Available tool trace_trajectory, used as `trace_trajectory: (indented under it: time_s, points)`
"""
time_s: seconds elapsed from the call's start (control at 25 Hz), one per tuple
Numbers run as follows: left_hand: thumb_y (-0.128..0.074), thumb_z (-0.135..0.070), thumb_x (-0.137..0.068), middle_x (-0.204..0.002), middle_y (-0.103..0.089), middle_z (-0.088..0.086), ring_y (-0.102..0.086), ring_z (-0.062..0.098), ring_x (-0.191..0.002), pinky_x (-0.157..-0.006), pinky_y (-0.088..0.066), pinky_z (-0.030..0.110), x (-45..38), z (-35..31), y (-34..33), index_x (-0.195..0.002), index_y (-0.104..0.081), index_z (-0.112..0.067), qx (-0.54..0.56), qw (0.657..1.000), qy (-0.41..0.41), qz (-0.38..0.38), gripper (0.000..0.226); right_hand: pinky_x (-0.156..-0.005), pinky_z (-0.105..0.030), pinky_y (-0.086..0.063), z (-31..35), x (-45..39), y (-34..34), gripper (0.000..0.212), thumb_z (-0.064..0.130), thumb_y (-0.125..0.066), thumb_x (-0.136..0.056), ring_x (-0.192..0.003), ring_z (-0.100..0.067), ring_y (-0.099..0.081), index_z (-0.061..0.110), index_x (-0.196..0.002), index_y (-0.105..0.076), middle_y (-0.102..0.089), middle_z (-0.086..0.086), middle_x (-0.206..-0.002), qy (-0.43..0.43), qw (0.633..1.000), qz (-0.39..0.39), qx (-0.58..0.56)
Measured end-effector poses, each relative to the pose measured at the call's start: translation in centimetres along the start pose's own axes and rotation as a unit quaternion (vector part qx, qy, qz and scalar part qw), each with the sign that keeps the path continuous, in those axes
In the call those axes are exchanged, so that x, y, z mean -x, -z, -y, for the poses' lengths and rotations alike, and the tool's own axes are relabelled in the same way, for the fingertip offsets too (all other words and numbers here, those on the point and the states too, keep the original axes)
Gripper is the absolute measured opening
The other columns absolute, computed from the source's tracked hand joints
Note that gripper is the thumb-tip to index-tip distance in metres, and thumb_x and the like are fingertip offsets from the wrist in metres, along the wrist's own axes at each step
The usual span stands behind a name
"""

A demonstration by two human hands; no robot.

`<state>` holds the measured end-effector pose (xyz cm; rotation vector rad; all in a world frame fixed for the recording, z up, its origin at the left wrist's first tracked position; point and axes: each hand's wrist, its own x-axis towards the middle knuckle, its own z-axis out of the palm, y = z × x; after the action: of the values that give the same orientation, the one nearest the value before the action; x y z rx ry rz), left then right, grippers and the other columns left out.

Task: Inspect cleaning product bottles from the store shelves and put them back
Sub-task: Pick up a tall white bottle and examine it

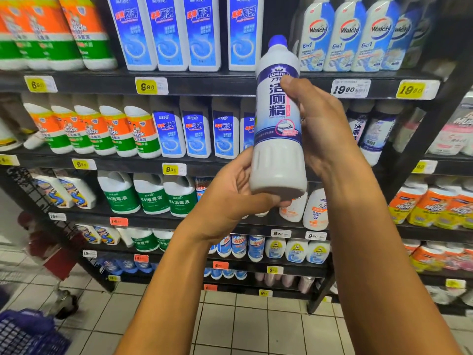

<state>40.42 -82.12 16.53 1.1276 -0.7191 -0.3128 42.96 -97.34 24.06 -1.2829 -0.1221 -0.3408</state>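
Note:
I hold a tall white toilet-cleaner bottle with a purple cap and a purple-and-blue label upright in front of the shelves. My right hand grips its right side, thumb across the label's top. My left hand cups the bottom from the left, thumb under the base. The label faces me. On the second shelf, right of the held bottle, stand two matching bottles.
Black store shelves carry rows of cleaning bottles: orange-green ones at the left, blue-labelled white ones in the middle, Walch bottles at the top right. Yellow price tags line the shelf edges. A blue basket sits at the lower left on the tiled floor.

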Motion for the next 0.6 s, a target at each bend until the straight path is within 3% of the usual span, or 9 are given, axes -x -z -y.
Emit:
trace_trajectory:
  time_s: [0.28, 0.6]
  points:
    - [-0.065, 0.015, -0.068, -0.113, -0.069, 0.005, -0.066, 0.023, -0.102, -0.090, -0.057, 0.035, -0.1, 0.6, -0.6, -0.128, -0.052, -0.011, -0.044, 0.999, 0.009, -0.008, 0.067, -0.064, -0.030, -0.056, -0.2, 0.3, 1.3, 0.019, 0.025, -0.069, -0.080, -0.068, -0.017, -0.069, 0.011, -0.093, -0.069, -0.073, -0.002, -0.076, 0.027, 0.999, 0.020, 0.001]
    - [-0.065, 0.017, -0.069, -0.117, -0.068, -0.001, -0.065, 0.017, -0.107, -0.086, -0.055, 0.027, -1.0, 1.2, -1.5, -0.135, -0.046, -0.014, -0.036, 0.999, 0.031, 0.023, 0.075, -0.074, -0.037, -0.058, 0.1, 0.1, 3.2, 0.029, 0.023, -0.070, -0.083, -0.081, -0.020, -0.071, 0.010, -0.109, -0.067, -0.075, -0.005, -0.089, 0.053, 0.998, 0.040, -0.009]
